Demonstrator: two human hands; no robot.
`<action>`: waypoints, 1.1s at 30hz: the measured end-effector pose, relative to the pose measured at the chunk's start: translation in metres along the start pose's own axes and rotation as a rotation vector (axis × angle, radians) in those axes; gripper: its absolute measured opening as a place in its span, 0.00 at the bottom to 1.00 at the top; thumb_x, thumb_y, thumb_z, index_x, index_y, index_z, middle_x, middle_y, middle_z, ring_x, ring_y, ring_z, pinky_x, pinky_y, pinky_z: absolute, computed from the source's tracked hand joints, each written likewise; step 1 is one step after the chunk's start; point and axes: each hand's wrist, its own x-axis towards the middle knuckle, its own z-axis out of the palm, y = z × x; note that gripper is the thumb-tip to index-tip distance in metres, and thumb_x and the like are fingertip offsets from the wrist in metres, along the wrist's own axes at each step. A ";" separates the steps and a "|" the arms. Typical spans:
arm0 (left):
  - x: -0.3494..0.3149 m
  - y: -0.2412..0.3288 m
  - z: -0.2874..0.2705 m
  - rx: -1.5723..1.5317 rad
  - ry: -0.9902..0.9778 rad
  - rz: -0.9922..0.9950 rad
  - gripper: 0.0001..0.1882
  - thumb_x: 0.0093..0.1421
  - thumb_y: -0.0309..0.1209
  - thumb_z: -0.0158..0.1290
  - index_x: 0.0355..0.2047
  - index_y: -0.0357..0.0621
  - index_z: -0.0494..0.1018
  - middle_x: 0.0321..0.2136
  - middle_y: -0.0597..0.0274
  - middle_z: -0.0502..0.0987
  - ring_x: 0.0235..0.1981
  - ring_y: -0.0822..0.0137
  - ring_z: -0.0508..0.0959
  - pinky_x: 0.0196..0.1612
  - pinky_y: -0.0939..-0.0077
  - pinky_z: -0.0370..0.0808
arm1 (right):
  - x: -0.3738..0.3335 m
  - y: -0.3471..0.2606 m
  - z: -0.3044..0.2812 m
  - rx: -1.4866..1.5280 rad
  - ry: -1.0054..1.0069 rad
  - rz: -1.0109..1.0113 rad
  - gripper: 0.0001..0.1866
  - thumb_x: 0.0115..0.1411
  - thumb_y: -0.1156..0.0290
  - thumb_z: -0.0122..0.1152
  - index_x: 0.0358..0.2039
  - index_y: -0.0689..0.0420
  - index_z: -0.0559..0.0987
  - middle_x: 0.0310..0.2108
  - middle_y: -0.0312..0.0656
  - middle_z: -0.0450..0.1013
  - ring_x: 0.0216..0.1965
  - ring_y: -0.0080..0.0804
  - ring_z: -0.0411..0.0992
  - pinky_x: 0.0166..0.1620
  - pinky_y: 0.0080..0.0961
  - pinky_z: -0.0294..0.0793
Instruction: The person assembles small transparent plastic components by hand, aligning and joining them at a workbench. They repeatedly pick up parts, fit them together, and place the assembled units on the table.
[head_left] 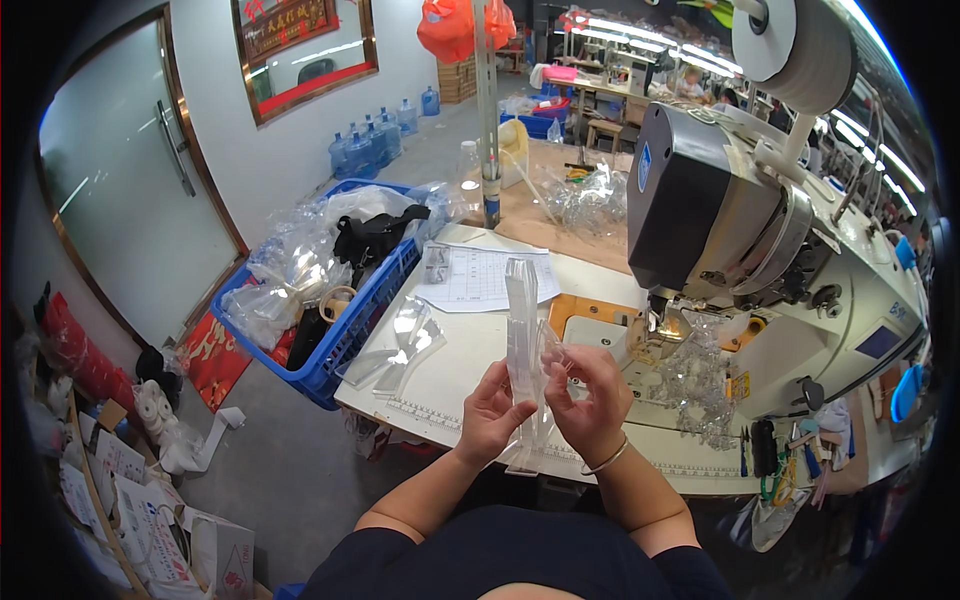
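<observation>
Upright in front of me stands a long, folded strip of clear plastic (521, 310), its lower end near the table's front edge. My left hand (490, 415) is closed round its left side, with the thumb across the front. On the other side, my right hand (592, 398) pinches a crumpled clear part of the plastic between thumb and fingers. More clear plastic pieces (408, 350) lie on the white table (455, 365) to the left. Behind the strip is a printed paper sheet (478, 275). The sewing machine (690, 200) stands to the right of my hands.
Clear plastic scraps (695, 385) are heaped beneath the machine. A blue crate (345, 355) with plastic bags and black cloth stands left of the table. Scissors and small tools (765, 450) sit at the right front edge. A metal pole (488, 120) rises behind the paper.
</observation>
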 end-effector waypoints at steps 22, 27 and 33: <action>0.001 0.001 -0.002 -0.038 -0.002 0.000 0.34 0.58 0.20 0.56 0.63 0.34 0.55 0.56 0.57 0.64 0.58 0.63 0.64 0.61 0.66 0.60 | 0.011 -0.009 -0.006 -0.167 -0.163 -0.107 0.14 0.47 0.80 0.67 0.37 0.54 0.81 0.34 0.41 0.73 0.29 0.33 0.74 0.29 0.22 0.75; 0.003 0.000 -0.001 0.026 0.007 0.042 0.34 0.57 0.20 0.56 0.63 0.34 0.55 0.54 0.57 0.65 0.58 0.62 0.65 0.62 0.67 0.60 | 0.011 -0.009 -0.011 -0.178 -0.250 -0.096 0.15 0.47 0.82 0.64 0.37 0.56 0.80 0.36 0.43 0.72 0.29 0.31 0.75 0.29 0.22 0.75; 0.004 0.003 0.001 0.055 0.003 0.082 0.35 0.57 0.20 0.57 0.63 0.34 0.56 0.53 0.57 0.65 0.58 0.62 0.64 0.62 0.67 0.58 | 0.013 -0.009 -0.008 -0.157 -0.233 -0.125 0.15 0.47 0.78 0.70 0.37 0.56 0.80 0.36 0.43 0.71 0.29 0.31 0.76 0.30 0.21 0.77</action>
